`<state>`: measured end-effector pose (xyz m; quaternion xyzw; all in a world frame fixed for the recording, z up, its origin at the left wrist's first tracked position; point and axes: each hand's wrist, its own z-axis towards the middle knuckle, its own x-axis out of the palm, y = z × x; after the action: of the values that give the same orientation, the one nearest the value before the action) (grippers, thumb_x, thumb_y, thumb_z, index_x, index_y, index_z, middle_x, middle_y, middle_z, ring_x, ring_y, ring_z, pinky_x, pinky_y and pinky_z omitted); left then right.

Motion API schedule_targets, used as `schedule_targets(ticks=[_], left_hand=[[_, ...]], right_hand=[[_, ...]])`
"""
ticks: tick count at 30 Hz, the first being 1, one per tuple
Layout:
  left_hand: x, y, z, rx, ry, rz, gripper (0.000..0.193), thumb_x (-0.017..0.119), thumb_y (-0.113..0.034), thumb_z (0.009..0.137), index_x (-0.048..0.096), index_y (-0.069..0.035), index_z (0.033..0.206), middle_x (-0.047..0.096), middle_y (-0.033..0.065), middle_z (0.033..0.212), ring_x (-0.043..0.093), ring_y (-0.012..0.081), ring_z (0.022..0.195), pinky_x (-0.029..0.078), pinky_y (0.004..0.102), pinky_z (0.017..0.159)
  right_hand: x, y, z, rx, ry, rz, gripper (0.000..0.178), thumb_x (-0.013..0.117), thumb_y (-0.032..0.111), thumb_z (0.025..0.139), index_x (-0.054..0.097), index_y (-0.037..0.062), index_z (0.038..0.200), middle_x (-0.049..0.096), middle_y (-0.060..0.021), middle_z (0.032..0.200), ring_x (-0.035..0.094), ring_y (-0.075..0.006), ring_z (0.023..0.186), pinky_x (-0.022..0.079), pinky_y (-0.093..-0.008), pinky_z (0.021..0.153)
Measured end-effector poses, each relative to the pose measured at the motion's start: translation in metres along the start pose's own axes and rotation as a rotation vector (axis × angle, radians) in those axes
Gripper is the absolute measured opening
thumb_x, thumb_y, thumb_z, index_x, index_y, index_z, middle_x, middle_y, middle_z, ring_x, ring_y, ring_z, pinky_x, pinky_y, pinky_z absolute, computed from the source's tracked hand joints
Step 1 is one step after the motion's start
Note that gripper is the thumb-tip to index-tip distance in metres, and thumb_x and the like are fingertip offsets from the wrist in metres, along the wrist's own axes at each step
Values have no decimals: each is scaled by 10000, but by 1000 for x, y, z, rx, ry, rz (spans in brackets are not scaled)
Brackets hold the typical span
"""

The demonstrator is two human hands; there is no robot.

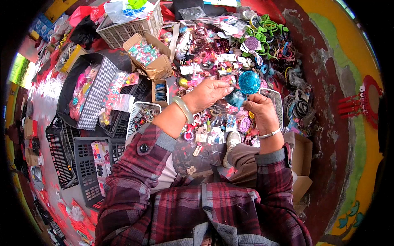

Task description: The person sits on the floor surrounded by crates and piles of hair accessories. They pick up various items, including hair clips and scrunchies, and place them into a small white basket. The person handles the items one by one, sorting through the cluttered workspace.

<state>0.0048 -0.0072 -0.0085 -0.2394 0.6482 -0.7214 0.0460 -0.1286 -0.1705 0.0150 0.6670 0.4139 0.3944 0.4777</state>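
Note:
In front of me is a round, glittery blue ornament with a fluffy teal tuft beside its lower left edge. My left hand, a pale bangle on its wrist, is closed in a pinch at the tuft's upper left. From the lower right, my right hand pinches the ornament's lower part between thumb and forefinger. Its wrist bears a silver bangle. Exactly what lies between the left fingertips is too small to make out. Below the hands spreads a heap of small trinkets, among them a pink scalloped piece.
White baskets stand left and right of the heap. An open carton of pastel packets, a houndstooth box and dark crates fill the left side. Green bands lie at the back; coiled black bands are on the right.

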Motion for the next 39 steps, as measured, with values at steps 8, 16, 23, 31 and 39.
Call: schedule_targets(ticks=[8,16,23,31,39], left_hand=[[1,4,1,25,-23,147,222,511,-159,903,606,6,1017,610,-13,865,540,48,779,447,207,699],[-1,14,2,1,-29,267,228,501,-158,907,596,14,1022,601,-9,877,537,52,801,447,208,711],[3,16,0,-142,-2,67,255,514,-179,899,578,23,1041,592,15,951,531,73,865,441,233,763],[6,15,1,-35,-14,111,273,540,-207,884,597,27,1012,605,21,918,534,81,846,427,235,768],[1,-1,2,-210,-39,-29,341,562,-299,870,600,-9,1047,641,67,897,582,99,800,465,254,692]], right_hand=[[-4,-6,3,1,10,4,104,657,16,729,611,19,822,604,-13,734,548,-93,656,427,-222,632],[-5,-5,4,133,-9,281,153,628,38,771,627,24,923,622,-29,745,560,-103,564,469,-220,541],[-5,-12,8,109,-13,170,223,622,-31,716,626,15,934,635,-53,773,586,-118,601,453,-218,535],[2,-7,3,164,-12,155,217,597,-40,747,582,30,952,620,-47,840,592,-146,682,489,-269,600],[-35,-22,16,62,179,359,178,587,2,782,593,32,957,635,-53,852,617,-141,719,516,-273,643]])
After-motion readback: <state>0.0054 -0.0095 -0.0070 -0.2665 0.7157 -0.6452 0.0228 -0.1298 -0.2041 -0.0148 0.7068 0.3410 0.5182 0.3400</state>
